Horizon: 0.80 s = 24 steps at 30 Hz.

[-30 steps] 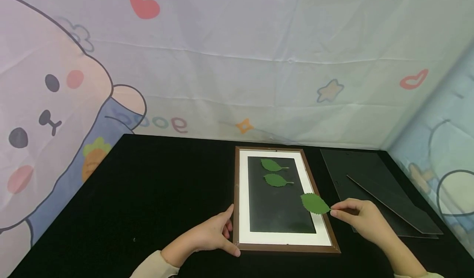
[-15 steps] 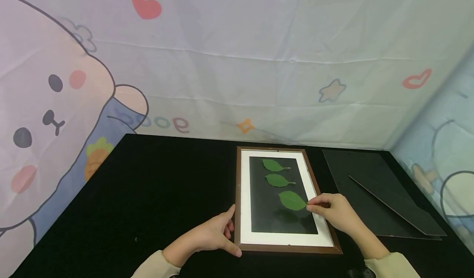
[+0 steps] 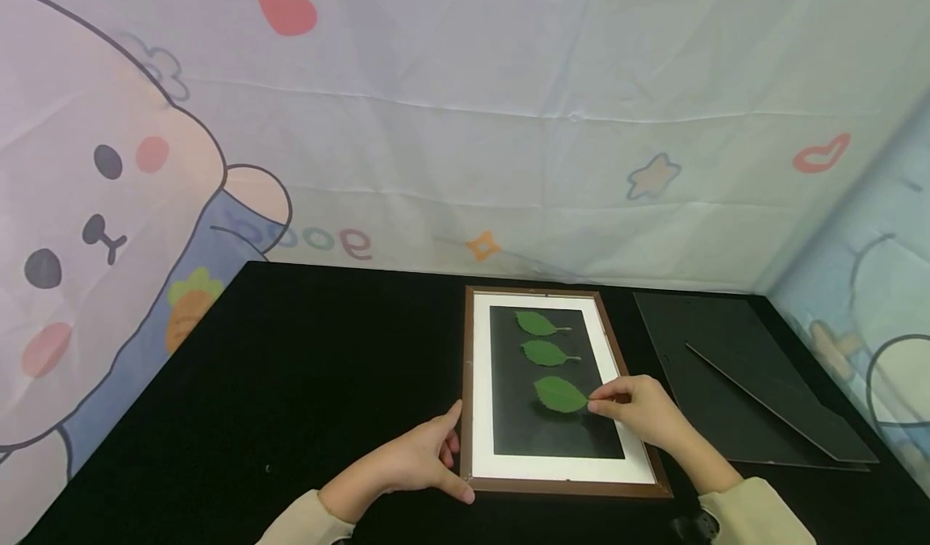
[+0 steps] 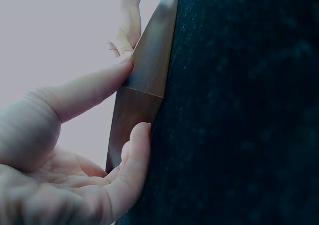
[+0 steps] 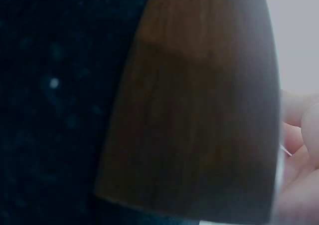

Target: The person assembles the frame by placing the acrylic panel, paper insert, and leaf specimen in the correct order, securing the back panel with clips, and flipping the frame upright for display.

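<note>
In the head view a brown wooden picture frame (image 3: 470, 383) lies on the black table, with a white mat (image 3: 481, 416) round a dark centre panel (image 3: 538, 440). Two green leaves (image 3: 535, 323) (image 3: 545, 353) lie on the panel's upper part, stems to the right. My right hand (image 3: 647, 412) pinches the stem of a third leaf (image 3: 560, 395), held low over the panel with a shadow below it. My left hand (image 3: 417, 456) grips the frame's near left corner, thumb and fingers on either side of it. The right wrist view shows mostly the frame's side (image 5: 194, 110).
Dark flat boards (image 3: 705, 327) lie overlapping at the right of the table, the top one (image 3: 777, 404) tilted. A printed cloth backdrop (image 3: 450, 125) stands behind and beside the table (image 3: 349, 351).
My right hand has carried the third leaf leftward from the frame's right edge to over the dark panel, below the other two. My left hand stays at the frame's corner.
</note>
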{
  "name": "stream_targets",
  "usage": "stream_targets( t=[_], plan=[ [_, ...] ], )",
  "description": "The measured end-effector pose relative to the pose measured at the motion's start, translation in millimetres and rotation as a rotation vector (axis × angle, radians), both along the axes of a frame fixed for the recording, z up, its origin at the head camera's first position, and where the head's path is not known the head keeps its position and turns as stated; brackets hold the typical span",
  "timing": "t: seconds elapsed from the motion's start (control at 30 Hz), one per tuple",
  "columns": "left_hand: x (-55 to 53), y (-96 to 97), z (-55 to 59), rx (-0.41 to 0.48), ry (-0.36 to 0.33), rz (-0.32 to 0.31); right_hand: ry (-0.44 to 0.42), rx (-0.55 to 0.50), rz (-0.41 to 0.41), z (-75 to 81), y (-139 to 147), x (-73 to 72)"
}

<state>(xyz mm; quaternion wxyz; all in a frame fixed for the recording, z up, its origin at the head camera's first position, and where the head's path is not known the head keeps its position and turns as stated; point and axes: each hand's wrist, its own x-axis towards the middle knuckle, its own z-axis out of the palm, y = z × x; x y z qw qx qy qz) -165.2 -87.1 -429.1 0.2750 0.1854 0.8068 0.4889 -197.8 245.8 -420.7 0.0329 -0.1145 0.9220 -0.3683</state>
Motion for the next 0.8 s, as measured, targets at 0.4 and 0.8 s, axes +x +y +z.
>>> stream_targets(
  t=[0.4, 0.8],
  plan=[
    [-1.1, 0.7, -1.4, -0.003, -0.004, 0.001, 0.008, 0.031, 0.002, -2.8, -5.1, -1.4],
    [-1.1, 0.5, -1.8, 0.008, 0.004, -0.006, 0.018, 0.078, -0.025, -5.1, -8.3, -2.2]
  ],
)
